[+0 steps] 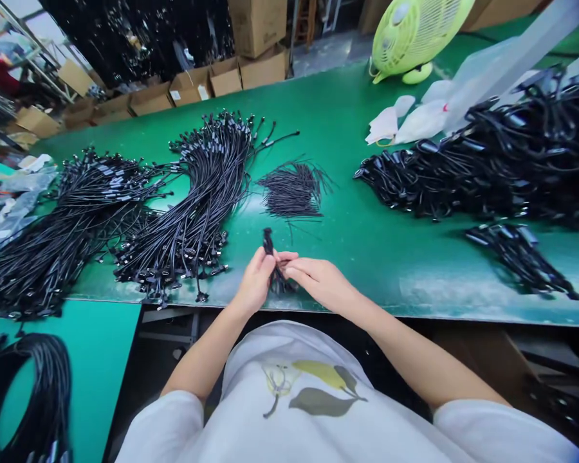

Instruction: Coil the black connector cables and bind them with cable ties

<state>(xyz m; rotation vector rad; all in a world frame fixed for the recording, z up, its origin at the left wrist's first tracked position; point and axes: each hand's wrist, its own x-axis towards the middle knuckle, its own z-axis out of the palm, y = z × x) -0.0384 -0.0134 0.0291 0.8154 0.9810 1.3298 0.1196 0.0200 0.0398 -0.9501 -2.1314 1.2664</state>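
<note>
A folded black cable [269, 241] stands up between my hands near the table's front edge. My left hand [257, 281] is closed around it, thumb on top. From the right, my right hand [313, 276] meets the cable with thumb and fingers pinched together; what lies between those fingertips is too small to make out. Just beyond my hands lies a pile of short black twist ties [293, 191]. To the left of them a long bundle of black cables [211, 173] with plugs at both ends spreads toward the edge.
Another cable heap [91, 206] lies farther left, with coiled cables [43, 379] on a lower table. Bundled cables [502, 154] are heaped at right, a smaller group [523, 257] before them. A green fan [419, 35] and plastic bags [424, 116] sit behind. Cardboard boxes [193, 87] line the far edge.
</note>
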